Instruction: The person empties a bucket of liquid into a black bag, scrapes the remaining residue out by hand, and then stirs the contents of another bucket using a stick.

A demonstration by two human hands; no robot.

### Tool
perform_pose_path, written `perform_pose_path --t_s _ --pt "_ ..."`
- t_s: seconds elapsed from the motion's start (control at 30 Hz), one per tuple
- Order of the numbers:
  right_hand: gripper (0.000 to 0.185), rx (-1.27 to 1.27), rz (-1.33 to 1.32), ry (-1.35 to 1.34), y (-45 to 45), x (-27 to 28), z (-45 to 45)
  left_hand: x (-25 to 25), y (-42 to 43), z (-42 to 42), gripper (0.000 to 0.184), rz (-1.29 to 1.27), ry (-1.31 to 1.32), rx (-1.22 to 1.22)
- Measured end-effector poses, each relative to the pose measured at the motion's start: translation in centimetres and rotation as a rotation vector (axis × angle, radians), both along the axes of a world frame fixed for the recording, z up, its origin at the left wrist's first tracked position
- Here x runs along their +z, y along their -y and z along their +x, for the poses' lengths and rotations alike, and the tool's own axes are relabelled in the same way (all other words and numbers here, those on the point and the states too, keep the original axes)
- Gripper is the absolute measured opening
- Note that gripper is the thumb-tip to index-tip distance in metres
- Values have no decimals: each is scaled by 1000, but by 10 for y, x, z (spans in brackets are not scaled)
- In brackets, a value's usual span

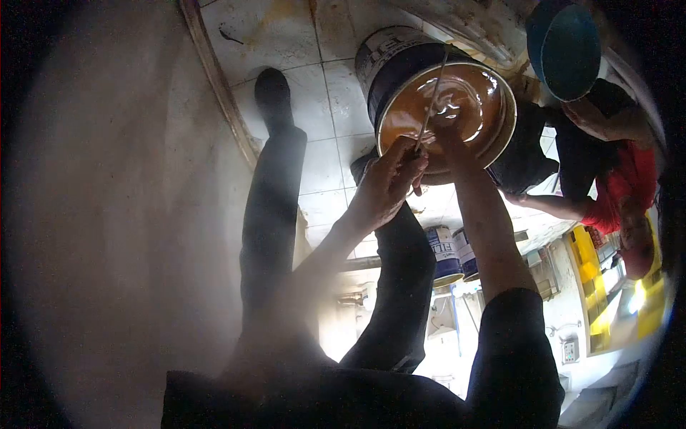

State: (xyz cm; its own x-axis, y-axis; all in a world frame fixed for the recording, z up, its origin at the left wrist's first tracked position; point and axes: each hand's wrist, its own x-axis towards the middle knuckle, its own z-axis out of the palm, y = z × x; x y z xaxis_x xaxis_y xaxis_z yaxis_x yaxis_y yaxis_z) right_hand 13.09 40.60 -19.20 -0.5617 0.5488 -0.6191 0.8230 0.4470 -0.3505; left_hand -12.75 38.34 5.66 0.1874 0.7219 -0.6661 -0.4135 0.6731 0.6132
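Note:
A large dark blue bucket [382, 68] with a pale band holds glossy orange-brown liquid [407, 107]. My left hand [391, 179] is closed around the lower end of a thin rod [434, 100], which slants across the bucket's opening to the far rim. Beside it, my right hand [448, 136] reaches over the near rim into the liquid; its fingers are hidden there, so its grip is unclear.
Another person in a red top [629, 179] is at the right, one hand [514, 198] near the bucket. A teal basin [568, 53] is at the upper right. Labelled cans [444, 257] stand on the tiled floor [318, 168]. A wall [136, 200] is at the left.

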Motion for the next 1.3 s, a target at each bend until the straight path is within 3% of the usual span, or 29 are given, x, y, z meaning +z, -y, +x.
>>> perform_pose_path --t_s 0.17,0.43,0.7,0.87,1.0,1.2,1.3 --pt "36 -53 52 51 -29 -7 30 -2 0 0 17 -17 28 18" --pt "36 -126 49 50 -16 -50 -20 6 -4 1 16 -41 106 32" --pt "36 -68 -52 -16 49 -13 -29 5 -4 10 18 29 52 54" --pt "37 -75 -51 2 37 7 6 8 -8 6 14 -5 27 6" --pt "37 -122 -14 48 -2 -14 10 5 -6 9 14 28 23 10" --pt "37 -195 -31 117 -6 -35 1 6 -7 8 13 -118 125 -38" --pt "37 -205 -66 106 11 -42 -22 5 -5 8 25 -39 -40 -9"
